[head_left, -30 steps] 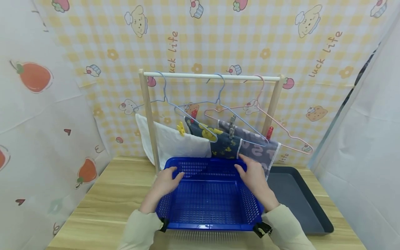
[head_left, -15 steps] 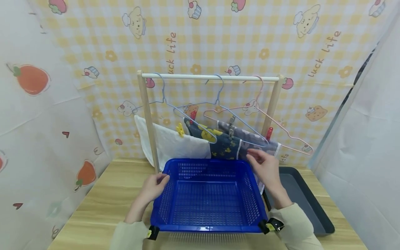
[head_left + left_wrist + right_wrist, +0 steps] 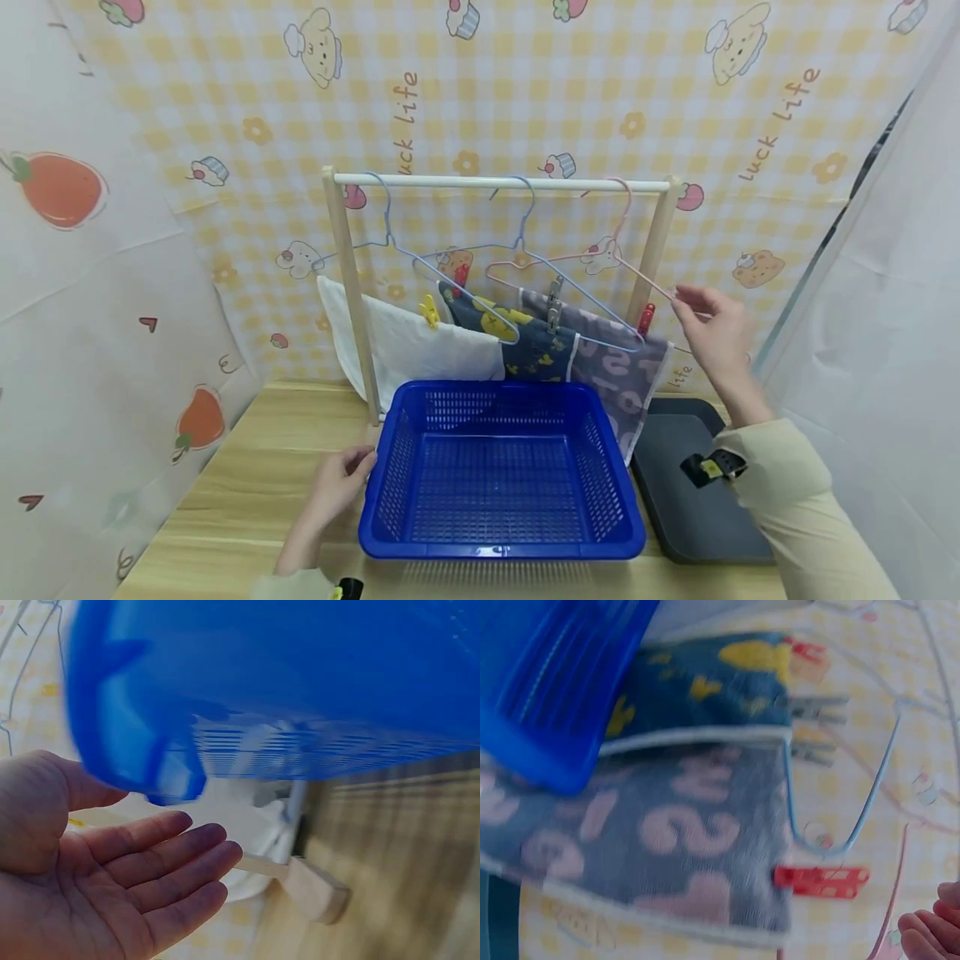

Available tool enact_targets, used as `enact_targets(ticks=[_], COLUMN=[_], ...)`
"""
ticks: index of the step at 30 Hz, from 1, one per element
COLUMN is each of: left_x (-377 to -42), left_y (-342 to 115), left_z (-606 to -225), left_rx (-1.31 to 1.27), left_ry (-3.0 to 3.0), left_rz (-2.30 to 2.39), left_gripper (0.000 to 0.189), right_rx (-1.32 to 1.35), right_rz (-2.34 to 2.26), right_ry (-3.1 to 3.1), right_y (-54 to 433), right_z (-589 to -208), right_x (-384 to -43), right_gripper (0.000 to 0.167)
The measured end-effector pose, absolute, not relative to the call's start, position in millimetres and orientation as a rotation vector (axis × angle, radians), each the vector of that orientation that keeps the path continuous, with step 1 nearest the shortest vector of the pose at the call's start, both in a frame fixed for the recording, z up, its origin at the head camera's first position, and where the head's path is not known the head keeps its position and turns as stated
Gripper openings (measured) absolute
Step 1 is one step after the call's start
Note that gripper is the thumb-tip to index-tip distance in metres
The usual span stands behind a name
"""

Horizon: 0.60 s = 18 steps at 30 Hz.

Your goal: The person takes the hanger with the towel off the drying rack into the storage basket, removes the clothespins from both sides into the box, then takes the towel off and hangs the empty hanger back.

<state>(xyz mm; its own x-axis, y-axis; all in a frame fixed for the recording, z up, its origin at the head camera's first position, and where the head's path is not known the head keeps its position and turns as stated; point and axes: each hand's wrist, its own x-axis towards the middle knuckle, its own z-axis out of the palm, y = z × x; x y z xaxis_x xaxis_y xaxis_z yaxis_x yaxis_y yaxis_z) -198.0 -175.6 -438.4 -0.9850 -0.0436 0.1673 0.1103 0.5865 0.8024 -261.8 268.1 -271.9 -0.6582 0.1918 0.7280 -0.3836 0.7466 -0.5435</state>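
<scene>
My right hand (image 3: pixel 716 333) is raised at the right arm of the pink hanger (image 3: pixel 641 275), fingers loosely bent. In the right wrist view its fingertips (image 3: pixel 930 934) appear beside the hanger's wire; whether they touch is unclear. From that hanger a grey cloth with pink letters (image 3: pixel 615 375) hangs by a red clothespin (image 3: pixel 647 319). My left hand (image 3: pixel 333 483) is beside the left rim of the blue basket (image 3: pixel 495 551). In the left wrist view its fingers (image 3: pixel 172 866) are extended, with the thumb close to the rim.
A wooden rack (image 3: pixel 502 182) stands behind the basket. Two blue hangers carry a white cloth (image 3: pixel 420 346) with a yellow clothespin (image 3: pixel 429 312) and a dark cloth with yellow prints (image 3: pixel 536 354) with a metal clip (image 3: pixel 554 307). A grey tray (image 3: pixel 705 517) lies at right.
Both hands have moved away from over the basket. The left has shifted left and down beside its rim; the right has risen rightward to the pink hanger's arm.
</scene>
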Motion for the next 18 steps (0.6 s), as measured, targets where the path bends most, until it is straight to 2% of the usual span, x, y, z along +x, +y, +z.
enact_targets(ticks=[7,18], left_x=[-197,-199], left_y=[-175,-173], left_z=[-453,-465], left_rx=[0.021,0.275], left_ry=[-2.68,-2.478], left_rz=[-1.482,-2.014], left_gripper=[0.026,0.038], right_rx=[0.19,0.183], right_rz=[0.719,0.737], right_ry=[-2.276,-2.35], right_y=[282,281], right_z=[-269,-271], right_x=[-276,-289], right_gripper=[0.021,0.02])
